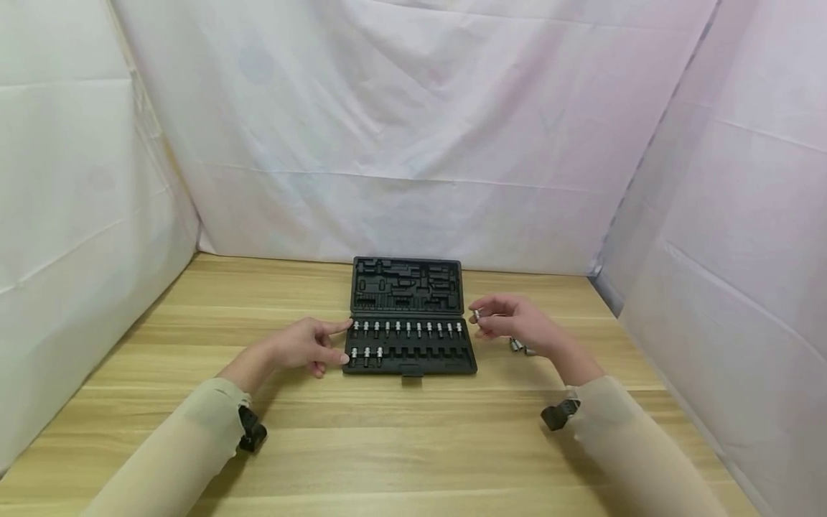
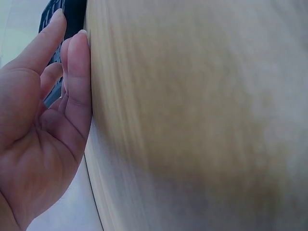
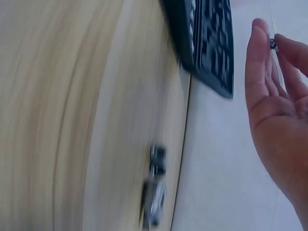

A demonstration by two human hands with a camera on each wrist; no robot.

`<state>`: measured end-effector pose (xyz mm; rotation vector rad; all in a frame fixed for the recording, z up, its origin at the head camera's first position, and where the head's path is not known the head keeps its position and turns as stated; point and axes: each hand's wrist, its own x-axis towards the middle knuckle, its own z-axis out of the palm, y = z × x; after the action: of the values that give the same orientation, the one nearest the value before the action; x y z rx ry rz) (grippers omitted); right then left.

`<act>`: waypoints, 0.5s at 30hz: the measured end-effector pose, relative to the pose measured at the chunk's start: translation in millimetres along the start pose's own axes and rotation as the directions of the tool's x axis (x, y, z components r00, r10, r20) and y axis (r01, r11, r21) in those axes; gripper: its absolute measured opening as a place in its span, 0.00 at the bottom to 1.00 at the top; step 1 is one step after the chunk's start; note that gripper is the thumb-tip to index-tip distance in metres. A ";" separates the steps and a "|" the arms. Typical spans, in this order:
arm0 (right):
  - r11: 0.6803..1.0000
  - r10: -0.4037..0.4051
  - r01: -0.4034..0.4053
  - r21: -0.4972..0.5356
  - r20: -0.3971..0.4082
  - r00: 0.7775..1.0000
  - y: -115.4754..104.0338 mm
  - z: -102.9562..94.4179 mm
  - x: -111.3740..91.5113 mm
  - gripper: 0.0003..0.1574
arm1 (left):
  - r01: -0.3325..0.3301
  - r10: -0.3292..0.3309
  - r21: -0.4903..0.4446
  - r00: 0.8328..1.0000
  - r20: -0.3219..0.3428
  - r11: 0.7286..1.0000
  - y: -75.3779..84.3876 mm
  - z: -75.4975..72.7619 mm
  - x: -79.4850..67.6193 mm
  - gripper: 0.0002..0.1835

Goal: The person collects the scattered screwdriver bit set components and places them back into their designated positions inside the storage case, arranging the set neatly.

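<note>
Blk case [image 1: 426,368], silver bits [image 1: 367,352], lt-brown wood-grain tbl [image 1: 413,445], white cloth [image 1: 400,143]

Case [image 1: 446,368] on table [image 1: 413,452], sockets [image 1: 408,329] inside, loose pieces [image 1: 515,345] right of case

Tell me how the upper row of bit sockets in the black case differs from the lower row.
The upper row runs across nearly the whole width of the black case, while the lower row has just three bit sockets at its left end, with empty slots beyond. The upper row sits next to the lid; the lower row is nearer the front latch. Both hold silver-headed pieces side by side.
</note>
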<state>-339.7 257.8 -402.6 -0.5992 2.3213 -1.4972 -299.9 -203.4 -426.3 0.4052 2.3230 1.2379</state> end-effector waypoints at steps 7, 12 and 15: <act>0.999 -0.023 0.022 0.032 0.047 0.999 -14.0 26.6 18.5 0.29 | 0.002 -0.002 -0.001 1.000 -0.008 1.000 -1.2 1.8 -0.4 0.49; 0.999 -0.038 0.039 -0.014 0.041 0.998 -21.9 40.0 27.2 0.29 | -0.001 0.001 0.002 1.000 -0.008 1.000 -1.4 1.8 -0.4 0.48; 0.998 -0.051 0.053 -0.039 0.048 0.998 -24.5 46.9 31.8 0.28 | -0.005 0.005 0.007 1.000 -0.006 1.000 -1.0 1.4 0.2 0.49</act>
<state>-340.6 196.2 -400.3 -0.7024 2.3218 -1.4463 -299.4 -202.9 -427.8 0.4109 2.3332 1.2351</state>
